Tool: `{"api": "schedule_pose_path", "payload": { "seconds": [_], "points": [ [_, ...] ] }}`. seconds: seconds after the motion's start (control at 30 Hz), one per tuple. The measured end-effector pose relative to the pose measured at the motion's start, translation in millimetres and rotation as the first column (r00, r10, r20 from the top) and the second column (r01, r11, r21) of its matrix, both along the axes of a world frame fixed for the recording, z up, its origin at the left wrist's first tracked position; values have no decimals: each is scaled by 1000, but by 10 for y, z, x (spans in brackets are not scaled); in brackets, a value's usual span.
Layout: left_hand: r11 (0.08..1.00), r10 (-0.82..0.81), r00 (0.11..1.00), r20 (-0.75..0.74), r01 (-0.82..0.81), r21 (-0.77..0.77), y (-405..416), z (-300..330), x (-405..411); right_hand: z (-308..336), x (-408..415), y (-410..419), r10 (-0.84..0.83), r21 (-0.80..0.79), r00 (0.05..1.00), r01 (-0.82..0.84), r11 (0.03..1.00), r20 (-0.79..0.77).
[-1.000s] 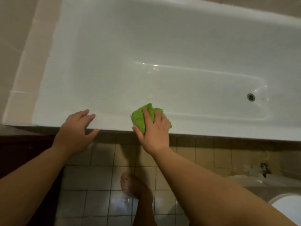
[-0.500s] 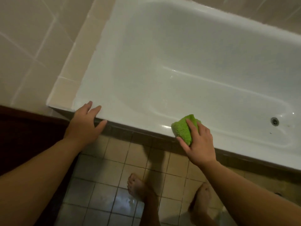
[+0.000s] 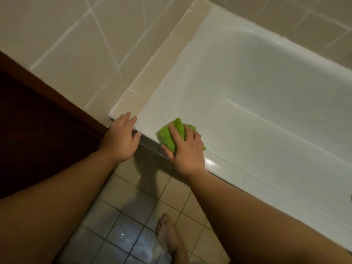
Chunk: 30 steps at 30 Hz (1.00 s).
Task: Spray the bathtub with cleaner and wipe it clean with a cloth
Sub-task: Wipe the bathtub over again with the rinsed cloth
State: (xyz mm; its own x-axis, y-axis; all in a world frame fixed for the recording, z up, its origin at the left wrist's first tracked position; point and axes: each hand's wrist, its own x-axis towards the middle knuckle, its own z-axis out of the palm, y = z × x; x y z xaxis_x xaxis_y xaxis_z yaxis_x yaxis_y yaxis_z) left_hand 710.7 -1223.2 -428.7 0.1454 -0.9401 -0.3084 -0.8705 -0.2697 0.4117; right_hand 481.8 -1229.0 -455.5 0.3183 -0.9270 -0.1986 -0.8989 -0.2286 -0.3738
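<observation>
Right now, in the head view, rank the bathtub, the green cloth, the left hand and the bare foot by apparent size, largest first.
1. bathtub, by far the largest.
2. left hand.
3. bare foot, close to the hand in apparent size and partly cut off, so that order is unsure.
4. green cloth, partly covered by the right hand.

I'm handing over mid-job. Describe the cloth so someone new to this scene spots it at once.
Start at the white bathtub filling the right side, and follow its near rim left toward the corner by the tiled wall. There the right hand presses a bunched cloth against the rim, just right of the left hand. It is bright green and fuzzy, the only vivid colour here.
</observation>
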Motion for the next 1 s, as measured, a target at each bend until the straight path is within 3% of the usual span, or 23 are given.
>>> {"api": "schedule_pose_path", "payload": {
  "seconds": [0.33, 0.5, 0.6, 0.8, 0.93, 1.0],
  "points": [
    [997, 73, 994, -82, -75, -20, -62, -51, 162, -182, -559, 274, 53, -66, 999, -54, 996, -12],
    [962, 189, 954, -233, -228, -150, -52, -13, 171, -195, 16, -28, 196, -146, 980, -191, 971, 26],
    [940, 257, 933, -252, -301, -158, -127, -2, 193, -256, 476, -461, 288, -135, 957, -283, 949, 18],
    [953, 241, 955, -171, -266, -142, -264, -72, 211, -222, 636, -1277, 201, -134, 972, -185, 974, 121],
    [946, 261, 948, -183, -289, -147, -392, -119, 226, -165, 654, -1105, 142, -170, 970, -109, 979, 198],
    [937, 278, 940, -197, -311, -163, -452, -133, 216, -215, 580, -891, 221, -212, 956, -179, 961, 194]
  ]
}}
